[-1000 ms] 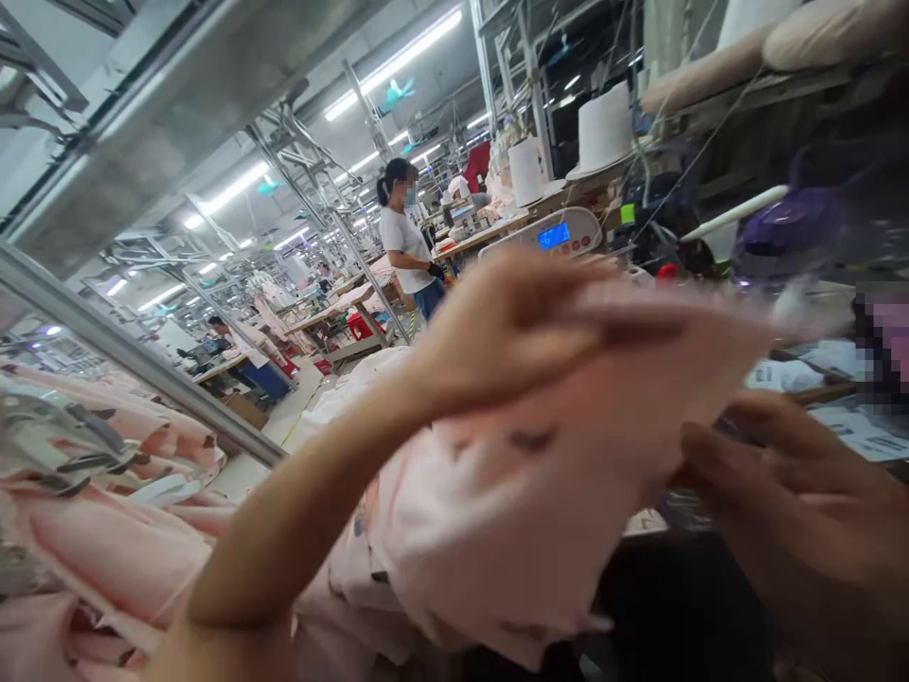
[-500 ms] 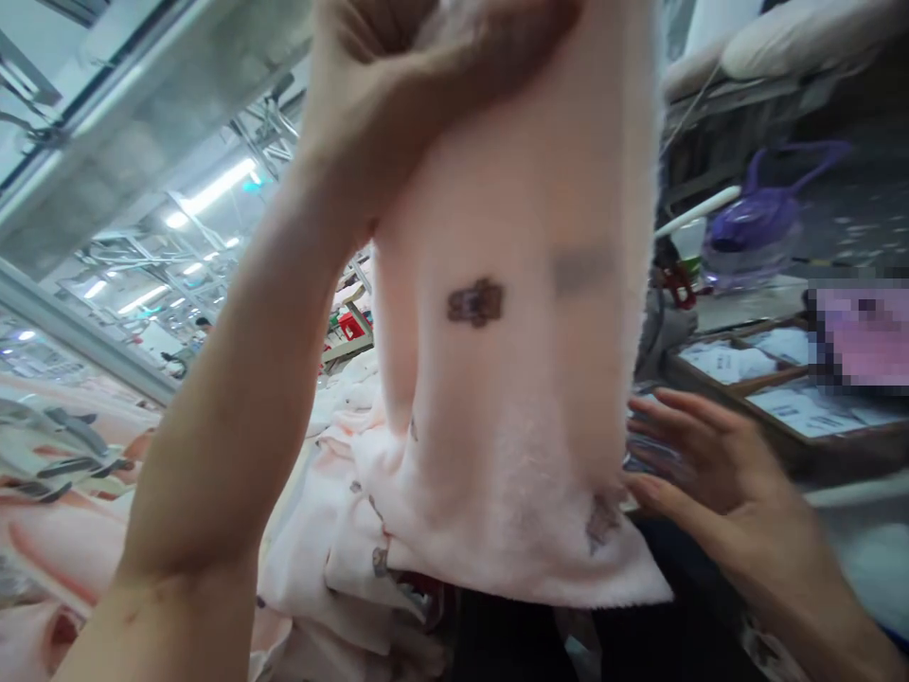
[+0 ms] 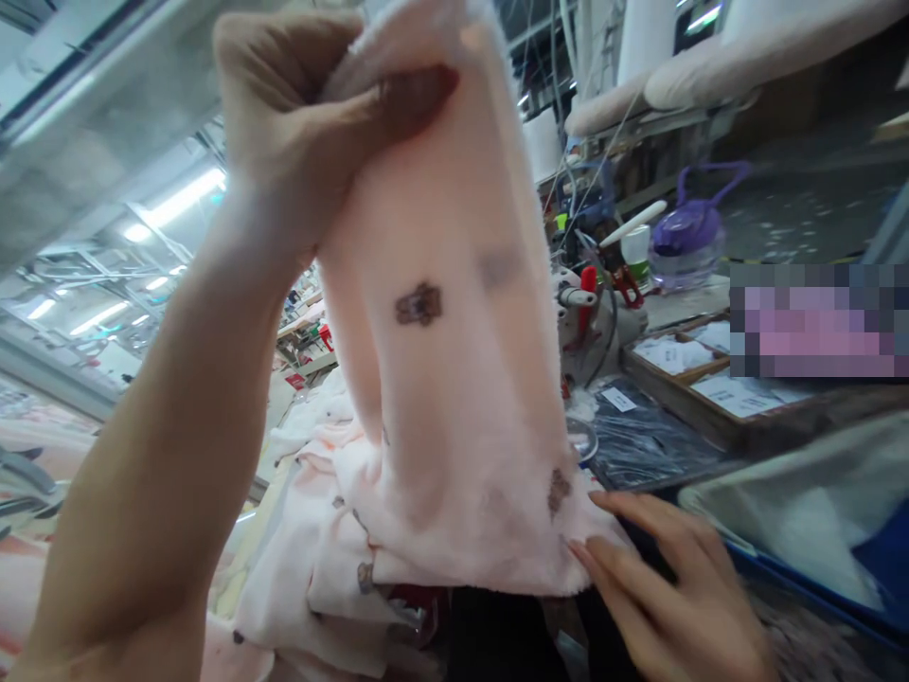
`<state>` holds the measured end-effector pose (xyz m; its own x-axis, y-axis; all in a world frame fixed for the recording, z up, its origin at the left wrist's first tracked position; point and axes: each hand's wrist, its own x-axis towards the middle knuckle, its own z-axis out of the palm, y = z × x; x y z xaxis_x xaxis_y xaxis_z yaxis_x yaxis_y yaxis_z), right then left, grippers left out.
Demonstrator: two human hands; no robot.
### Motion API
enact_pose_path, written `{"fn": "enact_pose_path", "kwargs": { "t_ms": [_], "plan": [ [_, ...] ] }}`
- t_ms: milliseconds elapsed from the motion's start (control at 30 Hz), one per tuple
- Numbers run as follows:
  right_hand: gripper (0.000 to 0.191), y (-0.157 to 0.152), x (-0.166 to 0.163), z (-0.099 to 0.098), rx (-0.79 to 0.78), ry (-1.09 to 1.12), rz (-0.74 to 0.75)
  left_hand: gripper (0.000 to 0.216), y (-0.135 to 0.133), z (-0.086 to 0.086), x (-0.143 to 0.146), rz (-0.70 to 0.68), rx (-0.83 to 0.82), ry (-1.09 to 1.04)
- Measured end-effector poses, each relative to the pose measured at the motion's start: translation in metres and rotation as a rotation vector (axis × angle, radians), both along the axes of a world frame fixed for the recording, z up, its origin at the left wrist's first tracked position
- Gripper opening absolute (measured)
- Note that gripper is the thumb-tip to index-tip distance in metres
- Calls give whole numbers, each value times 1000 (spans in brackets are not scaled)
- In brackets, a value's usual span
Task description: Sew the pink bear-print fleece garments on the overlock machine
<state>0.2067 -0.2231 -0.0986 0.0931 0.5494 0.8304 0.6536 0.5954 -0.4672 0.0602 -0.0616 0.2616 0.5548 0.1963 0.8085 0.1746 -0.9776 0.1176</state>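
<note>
My left hand (image 3: 305, 123) is raised high and closed in a fist on the top edge of a pale pink fleece piece (image 3: 454, 379) printed with small dark figures. The fabric hangs down in front of me. My right hand (image 3: 660, 587) is low at the right with its fingers stretched out, fingertips touching the piece's lower right corner. More of the same pink fleece (image 3: 312, 568) lies piled under the hanging piece.
A sewing machine head with red parts (image 3: 589, 303) stands behind the fabric. A wooden tray of white labels (image 3: 703, 379) sits at the right, a purple-lidded jar (image 3: 686, 246) behind it. Pink printed cloth is stacked at the far left (image 3: 21, 493).
My left hand lifted the pink piece from chest height to overhead. My right hand moved in from the right and now touches the lower corner of the fabric.
</note>
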Motion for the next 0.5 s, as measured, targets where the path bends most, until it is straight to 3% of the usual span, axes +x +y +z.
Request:
{"fn": "enact_pose_path", "kwargs": {
  "t_ms": [133,167,267,333,400,467,500],
  "plan": [
    [22,-13,2,7,44,-38,124,55,6,7,-11,43,21,-44],
    [21,-9,4,4,-9,52,140,57,6,8,-12,51,18,-48],
    [46,16,12,-2,-263,353,114,60,3,9,-14,42,54,-37],
    [36,33,14,-3,-407,364,190,59,2,8,-15,49,86,-36],
    [4,41,12,-2,-484,289,335,56,2,8,-19,96,71,-44],
    [18,40,10,-2,-525,258,419,60,3,8,-25,147,41,-53],
    [15,38,9,-4,-533,274,423,64,4,8,-27,169,39,-59]
  ]
}}
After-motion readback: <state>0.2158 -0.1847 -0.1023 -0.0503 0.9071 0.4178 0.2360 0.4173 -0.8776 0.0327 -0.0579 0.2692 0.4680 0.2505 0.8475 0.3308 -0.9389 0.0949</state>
